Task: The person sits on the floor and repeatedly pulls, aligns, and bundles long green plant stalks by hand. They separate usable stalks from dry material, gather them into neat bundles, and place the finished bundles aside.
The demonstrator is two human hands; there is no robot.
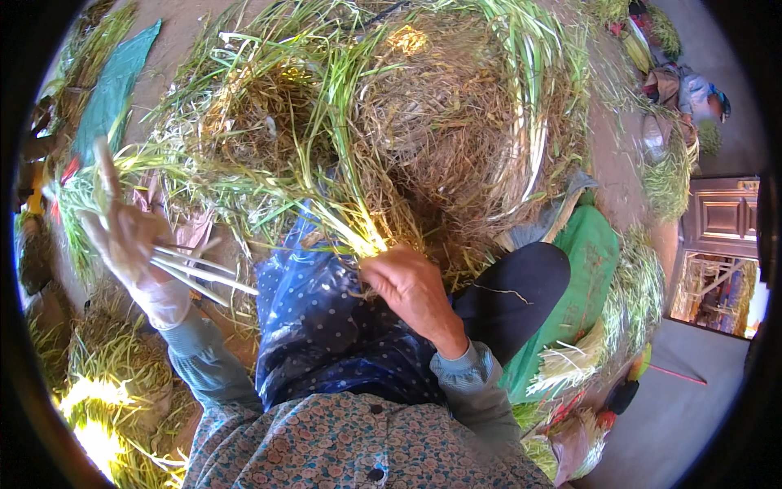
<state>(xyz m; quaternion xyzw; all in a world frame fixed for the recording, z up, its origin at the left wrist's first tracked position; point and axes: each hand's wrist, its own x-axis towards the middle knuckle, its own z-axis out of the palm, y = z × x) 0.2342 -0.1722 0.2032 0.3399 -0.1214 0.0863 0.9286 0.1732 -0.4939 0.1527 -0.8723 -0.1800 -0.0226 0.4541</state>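
My left hand [131,244], in a thin translucent glove and blurred, is raised at the left, with several pale peeled stalks [201,272] lying across its palm side and pointing right. Bare and curled, my right hand [406,290] grips the root end of a few long green-leaved stalks [345,147] above my lap. Their leaves fan up and left over a heap. A blue dotted plastic apron [342,312] covers my lap. Before me lies a big heap of dry brown leaves and roots [446,116], with green-topped stalks [528,91] along its right side.
A green sack [580,287] lies right of my knee [519,299], beside bundled pale-green stalks [635,293]. A teal sheet [116,91] lies at the upper left. More leafy piles [116,367] stand at the lower left. People sit at the upper right; a wooden door [724,214] is beyond.
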